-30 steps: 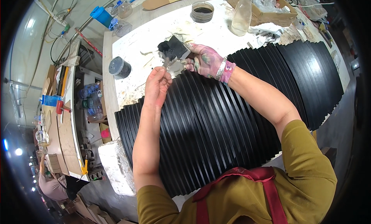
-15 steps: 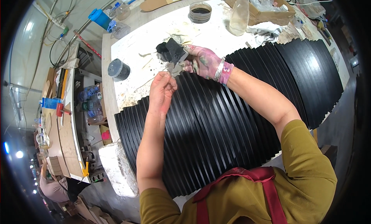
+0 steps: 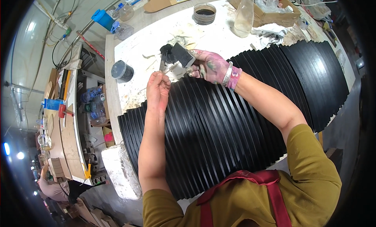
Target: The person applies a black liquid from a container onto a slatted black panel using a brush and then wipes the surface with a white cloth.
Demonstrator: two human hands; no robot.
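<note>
My left hand [image 3: 158, 88], bare, pinches a thin, flat, greyish strip [image 3: 162, 65] that points up and away from me. Its upper end meets a crumpled black lump [image 3: 167, 52] over the white tabletop. A stained pink glove covers my right hand [image 3: 211, 68], whose fingers grip a black rectangular block [image 3: 183, 54] by its right side. The block is tilted and sits just right of the lump; whether they touch is hard to tell. Under both forearms lie many long black ribbed strips [image 3: 219, 121], side by side across the table.
A dark-filled jar [image 3: 122, 71] stands left of my hands, and an open tub of dark liquid [image 3: 204, 14] beyond them. A clear bottle [image 3: 243, 17], a cardboard box [image 3: 274, 16] and a white rag [image 3: 270, 33] are at the far right. Another person [image 3: 56, 188] bends at lower left.
My left hand has shifted left with the strip, away from the block. In my right hand the block has turned, showing a flat face and standing more apart from the black lump.
</note>
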